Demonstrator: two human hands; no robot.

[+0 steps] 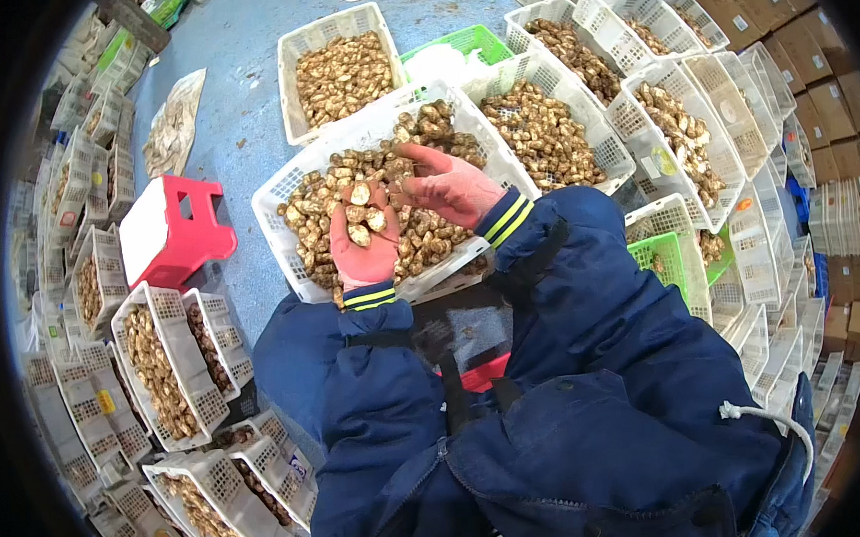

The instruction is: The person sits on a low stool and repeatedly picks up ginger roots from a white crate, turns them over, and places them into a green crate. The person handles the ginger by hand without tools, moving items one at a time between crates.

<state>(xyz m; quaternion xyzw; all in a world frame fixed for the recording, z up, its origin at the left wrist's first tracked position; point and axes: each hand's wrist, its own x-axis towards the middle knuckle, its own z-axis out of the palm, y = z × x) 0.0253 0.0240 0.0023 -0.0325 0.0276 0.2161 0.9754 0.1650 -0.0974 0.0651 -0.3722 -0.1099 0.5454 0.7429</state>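
Note:
Palm up over the front part of a white perforated crate [276, 218], my left hand [364, 262] wears a pink glove. It cups several small, roundish brown-and-pale pieces of produce [359, 214]; whether they are tubers or mushrooms I cannot tell. My right hand [454, 193], gloved in the same pink, is just right of it above the same crate. Its index finger and thumb are apart, and I see nothing clearly held between them. More of the brown produce [439, 244] fills the crate beneath both hands.
Other white crates of similar produce [343, 78] stand beyond and to the right [539, 134]. A green basket [473, 41] is behind. At left are a red-and-white stool [184, 231], a crumpled sheet [176, 121] and stacked crates [161, 371]. Cardboard boxes [809, 55] line the far right.

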